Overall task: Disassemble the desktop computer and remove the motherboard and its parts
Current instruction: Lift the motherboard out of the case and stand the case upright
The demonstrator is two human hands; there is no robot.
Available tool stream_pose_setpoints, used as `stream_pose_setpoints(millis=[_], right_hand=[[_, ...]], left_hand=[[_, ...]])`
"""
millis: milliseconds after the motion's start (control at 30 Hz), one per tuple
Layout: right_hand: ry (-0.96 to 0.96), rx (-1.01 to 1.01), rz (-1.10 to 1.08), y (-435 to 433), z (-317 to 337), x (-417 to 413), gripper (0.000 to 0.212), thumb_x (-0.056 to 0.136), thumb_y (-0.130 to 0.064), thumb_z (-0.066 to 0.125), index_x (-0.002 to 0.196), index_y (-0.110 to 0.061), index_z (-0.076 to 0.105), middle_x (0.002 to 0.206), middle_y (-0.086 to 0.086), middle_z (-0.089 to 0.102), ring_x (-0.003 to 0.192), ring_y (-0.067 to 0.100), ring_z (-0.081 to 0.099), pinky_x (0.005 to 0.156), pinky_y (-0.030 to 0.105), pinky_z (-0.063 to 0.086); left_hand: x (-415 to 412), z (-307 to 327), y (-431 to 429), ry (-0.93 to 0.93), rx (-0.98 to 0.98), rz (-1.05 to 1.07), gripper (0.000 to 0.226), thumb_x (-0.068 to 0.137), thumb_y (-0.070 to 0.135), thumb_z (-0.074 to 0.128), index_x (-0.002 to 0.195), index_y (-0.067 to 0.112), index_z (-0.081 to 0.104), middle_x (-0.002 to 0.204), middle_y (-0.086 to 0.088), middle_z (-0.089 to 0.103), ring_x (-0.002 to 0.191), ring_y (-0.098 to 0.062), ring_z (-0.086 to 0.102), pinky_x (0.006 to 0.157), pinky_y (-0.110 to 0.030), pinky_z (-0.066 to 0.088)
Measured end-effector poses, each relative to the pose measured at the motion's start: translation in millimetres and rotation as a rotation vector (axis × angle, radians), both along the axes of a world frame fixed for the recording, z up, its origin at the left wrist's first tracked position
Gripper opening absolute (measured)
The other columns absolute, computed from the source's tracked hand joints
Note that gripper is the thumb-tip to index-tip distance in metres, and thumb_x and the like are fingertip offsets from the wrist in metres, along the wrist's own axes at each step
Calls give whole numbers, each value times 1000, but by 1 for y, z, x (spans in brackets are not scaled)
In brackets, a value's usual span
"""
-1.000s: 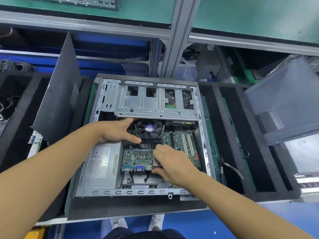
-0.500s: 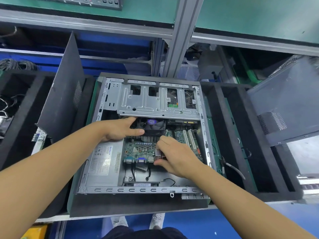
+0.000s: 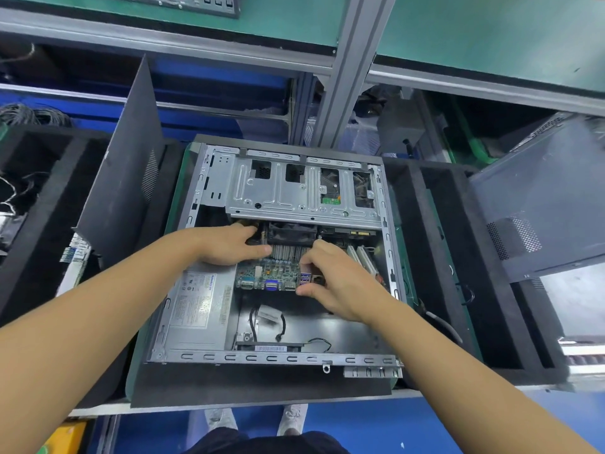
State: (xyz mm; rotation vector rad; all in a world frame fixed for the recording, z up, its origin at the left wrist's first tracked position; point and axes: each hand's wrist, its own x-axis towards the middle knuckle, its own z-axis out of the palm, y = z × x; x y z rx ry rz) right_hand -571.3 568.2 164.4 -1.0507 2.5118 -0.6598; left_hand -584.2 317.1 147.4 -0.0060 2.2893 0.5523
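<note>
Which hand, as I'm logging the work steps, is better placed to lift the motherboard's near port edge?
Probably the right hand: its fingers and thumb pinch the motherboard at the port edge, while the left hand grips the heatsink farther back.

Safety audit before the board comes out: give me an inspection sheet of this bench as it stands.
Surface: black foam mat.
Job's things: open computer case; motherboard inside, heatsink on it, power supply at left.
Clutter: side panel leaning at left; second panel at right.
Hands: left hand grips heatsink; right hand pinches motherboard's port edge.
Cables: loose black leads on case floor; cable coil far left.
Surroundings: aluminium post, green shelf above.
</note>
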Motion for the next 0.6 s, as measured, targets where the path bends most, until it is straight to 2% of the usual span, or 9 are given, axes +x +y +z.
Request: stream_pose_setpoints(millis=[100, 200, 267, 333, 433, 533, 600], right_hand=[[-2, -14, -39, -1, -3, 5, 26, 89, -36, 68, 99, -23, 48, 96, -9, 41, 86, 8, 36, 76, 25, 36], [14, -23, -83, -1, -8, 12, 27, 91, -36, 65, 107, -19, 52, 100, -11, 38, 91, 6, 34, 80, 22, 33], [18, -30, -104, 0, -10, 13, 30, 91, -37, 66, 110, -18, 53, 101, -12, 38, 94, 6, 34, 82, 23, 34], [14, -21, -111, 0, -11, 14, 31, 90, -37, 66, 112, -18, 55, 101, -12, 38, 94, 7, 35, 83, 23, 35], [-5, -42, -122, 1, -12, 16, 31, 91, -36, 66, 113, -18, 55, 100, -12, 39, 95, 7, 36, 82, 22, 33], [-35, -64, -139, 4, -12, 15, 33, 92, -36, 64, 118, -18, 54, 103, -13, 40, 98, 7, 37, 85, 20, 34], [-55, -81, -142, 6, -11, 13, 31, 93, -35, 64, 117, -18, 54, 103, -12, 41, 97, 7, 38, 84, 20, 34]], left_hand=[[1, 7, 0, 3, 14, -38, 92, 90, 71, 38, 158, 19, 4, 165, -4, 7, 150, -21, 16, 119, -33, 15], [4, 17, -3, -81, 6, -143, 107, 82, 78, 44, 158, 21, -6, 164, 5, -13, 152, -15, 1, 121, -34, 6], [6, 23, 0, -97, -68, -231, 118, 78, 79, 52, 156, 18, -11, 163, 4, -19, 152, -15, -4, 121, -33, 5], [8, 29, 10, -48, -195, -288, 124, 74, 81, 55, 157, 14, -8, 164, 0, -15, 152, -17, -4, 122, -38, 9], [10, 35, 25, 5, -327, -347, 132, 63, 85, 62, 156, 10, 8, 165, -4, 2, 151, -22, 10, 121, -43, 22], [16, 34, 27, -45, -387, -369, 145, 61, 77, 72, 155, 12, -17, 163, 0, -22, 152, -25, -5, 122, -46, 18], [20, 32, 24, -46, -350, -317, 140, 69, 61, 77, 151, 19, -29, 161, 3, -29, 152, -28, -2, 120, -46, 24]])
